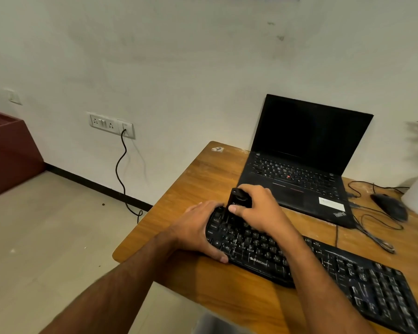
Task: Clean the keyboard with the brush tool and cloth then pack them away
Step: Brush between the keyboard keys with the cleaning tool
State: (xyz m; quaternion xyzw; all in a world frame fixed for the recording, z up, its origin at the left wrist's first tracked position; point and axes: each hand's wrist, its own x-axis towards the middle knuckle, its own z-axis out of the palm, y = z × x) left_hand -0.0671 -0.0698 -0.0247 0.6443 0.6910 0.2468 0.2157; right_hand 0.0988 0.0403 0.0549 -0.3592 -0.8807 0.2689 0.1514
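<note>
**Brushing the keyboard's left end**

Wooden worktop [203, 179] against a pale wall carries everything here, and the keyboard [299, 259] lying slantwise across its near side is the landmark for the rest.

At the keyboard's left end, the right hand [258, 208] is closed around the black brush tool [238, 200], held upright with its lower end down among the top-left keys. The bristles are hidden behind the fingers, so whether they touch the keys is a guess, though it looks likely. The left hand [198, 232] is wrapped over the keyboard's left edge, thumb along the near side, gripping the body to steady it.

To do this step well, I judge the left hand should keep the keyboard pinned while the brush works in short strokes along each row, running towards the right end so that loosened dust is pushed one way and not back over cleaned keys. Light pressure should spare the keycaps.

Beyond the keyboard stands an open laptop [307, 162], screen dark. To the right of that lie a mouse [390, 206] and its loose cable [372, 235], near enough to snag a wide sweep. No cloth is in view.
</note>
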